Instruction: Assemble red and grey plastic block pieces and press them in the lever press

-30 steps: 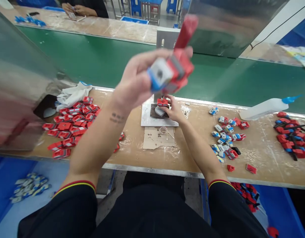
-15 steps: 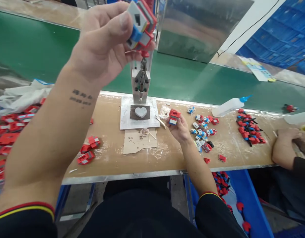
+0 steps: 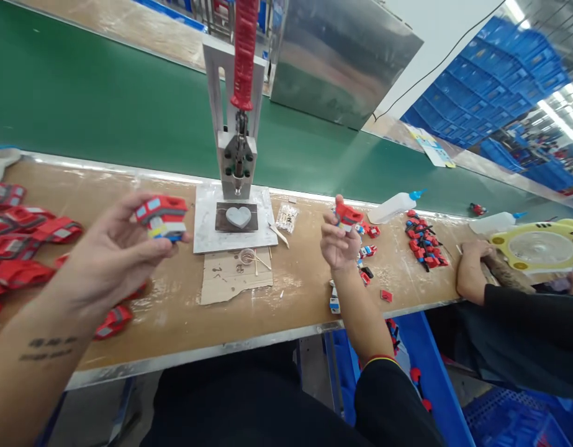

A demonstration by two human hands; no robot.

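Observation:
My left hand is closed around a toy vehicle, red with grey stripes above and white, yellow and blue below. It is held over the left part of the workbench. My right hand grips a smaller red toy vehicle piece with a pale underside, partly hidden by the fingers. Between the hands stands a hand press with a red handle. On its metal base plate lies a grey heart-shaped block, below the plunger.
Red toy shells pile up at left. A cardboard scrap bears a small round dish and cotton swabs. Nippers lie beside the press. Rightward are a white bottle, red-black parts, a co-worker's arm and a yellow fan.
My left hand has come down and left from in front of the press, uncovering its red handle. My right hand still holds its piece, now tilted. The view has turned rightward.

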